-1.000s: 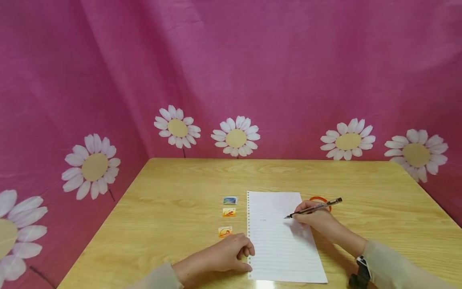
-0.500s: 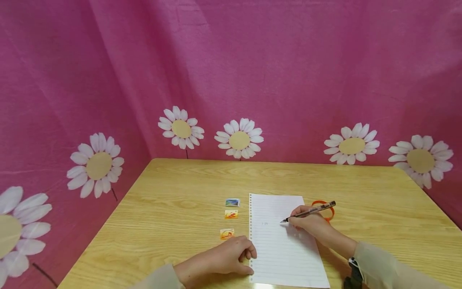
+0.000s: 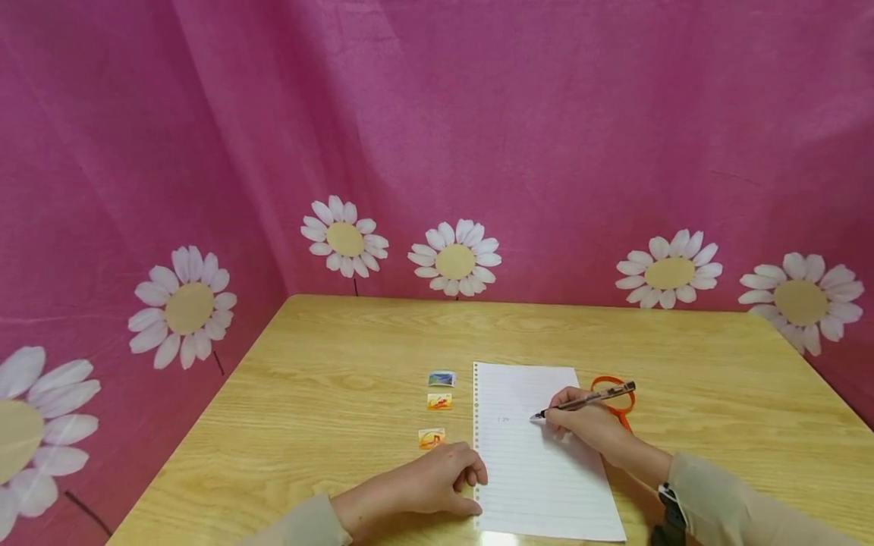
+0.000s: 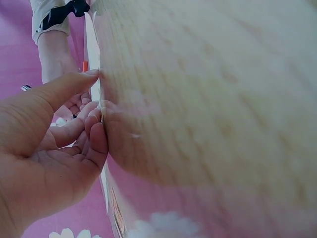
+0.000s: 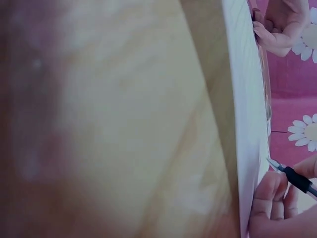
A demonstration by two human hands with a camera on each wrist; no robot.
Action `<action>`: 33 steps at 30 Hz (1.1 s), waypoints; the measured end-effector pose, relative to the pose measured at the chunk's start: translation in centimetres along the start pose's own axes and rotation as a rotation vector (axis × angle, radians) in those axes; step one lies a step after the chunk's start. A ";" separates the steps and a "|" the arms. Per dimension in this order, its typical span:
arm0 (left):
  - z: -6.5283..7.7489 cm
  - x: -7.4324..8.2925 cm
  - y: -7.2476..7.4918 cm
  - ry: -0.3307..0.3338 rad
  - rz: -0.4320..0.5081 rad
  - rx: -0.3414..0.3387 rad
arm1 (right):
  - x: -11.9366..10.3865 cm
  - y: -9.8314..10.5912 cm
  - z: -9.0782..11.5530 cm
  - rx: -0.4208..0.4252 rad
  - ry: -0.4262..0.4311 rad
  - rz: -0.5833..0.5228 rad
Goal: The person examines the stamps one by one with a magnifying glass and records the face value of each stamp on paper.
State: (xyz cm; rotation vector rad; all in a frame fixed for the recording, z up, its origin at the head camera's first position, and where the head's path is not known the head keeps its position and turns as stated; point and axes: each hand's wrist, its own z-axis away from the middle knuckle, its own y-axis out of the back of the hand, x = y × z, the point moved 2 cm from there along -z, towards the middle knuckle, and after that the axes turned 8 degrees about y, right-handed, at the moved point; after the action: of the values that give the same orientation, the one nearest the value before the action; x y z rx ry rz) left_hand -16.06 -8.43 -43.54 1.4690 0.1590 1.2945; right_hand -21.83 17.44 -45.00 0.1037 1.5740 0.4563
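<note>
A sheet of lined white paper [image 3: 539, 485] with punched holes down its left side lies on the table in the head view. A few small faint marks stand on its upper left part. My right hand [image 3: 592, 426] pinches a dark-gripped pen [image 3: 590, 397], whose tip is at the sheet, right of those marks. In the right wrist view the pen [image 5: 297, 179] slants above the page, so I cannot tell whether the tip touches. With its fingers loosely bent, my left hand [image 3: 437, 479] rests at the sheet's left edge and holds nothing.
Left of the paper lie a blue-green picture stamp [image 3: 441, 378] and two yellow-orange ones, the upper stamp [image 3: 440, 402] and the lower stamp [image 3: 431, 438]. An orange loop [image 3: 610, 379] is partly hidden behind my right hand. A pink flowered curtain [image 3: 546, 152] hangs behind the wooden table [image 3: 328, 379].
The pen tip has moved a little left and down across the paper towards the marks. My left hand stays at the sheet's edge. The head view has shifted slightly.
</note>
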 end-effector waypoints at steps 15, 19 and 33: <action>-0.1 -0.1 -0.1 -0.006 -0.009 0.000 | 0.1 -0.5 0.1 0.024 0.003 0.003; -0.1 -0.2 -0.1 -0.007 -0.013 -0.003 | 0.1 -0.6 0.0 0.027 0.006 0.006; -0.1 -0.1 -0.1 0.006 -0.021 -0.013 | 0.2 -0.9 0.2 0.042 0.010 0.004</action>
State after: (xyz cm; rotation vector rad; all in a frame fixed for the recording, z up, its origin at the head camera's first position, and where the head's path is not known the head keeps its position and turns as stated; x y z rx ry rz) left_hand -16.14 -8.42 -43.66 1.4491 0.1693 1.2805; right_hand -21.45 16.74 -45.47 0.1368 1.5943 0.4271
